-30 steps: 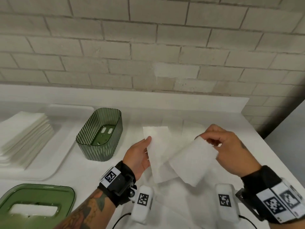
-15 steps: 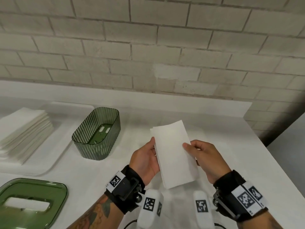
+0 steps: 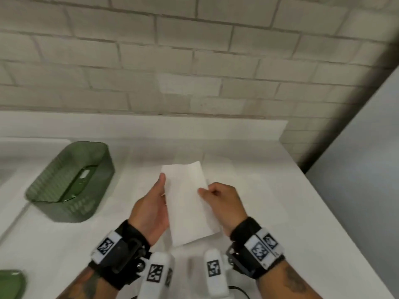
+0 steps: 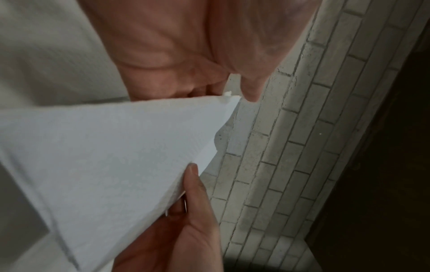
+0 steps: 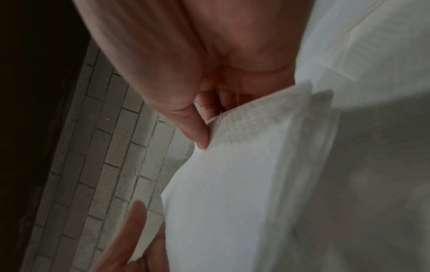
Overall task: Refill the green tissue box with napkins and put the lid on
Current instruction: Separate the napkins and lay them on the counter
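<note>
A folded white napkin (image 3: 190, 203) is held upright between both hands above the white counter. My left hand (image 3: 154, 203) grips its left edge, thumb on the front and fingers behind. My right hand (image 3: 218, 199) pinches its right edge with the thumb on top. The left wrist view shows the napkin (image 4: 104, 156) with the right thumb on its edge; the right wrist view shows the napkin (image 5: 244, 184) pinched under the thumb. The green ribbed tissue box (image 3: 71, 182) stands open to the left, with no napkins visible inside. A corner of the green lid (image 3: 10, 283) shows at the bottom left.
A white counter (image 3: 269, 212) runs back to a low white ledge and a brick wall (image 3: 194, 61). The counter's right edge drops off beside a grey panel (image 3: 367, 169). A white tray's edge (image 3: 13, 214) lies left of the box.
The right hand brought the loose flap over, so the napkin went from half open to a flat folded strip. Both hands now hold it closer together, and the view swung right.
</note>
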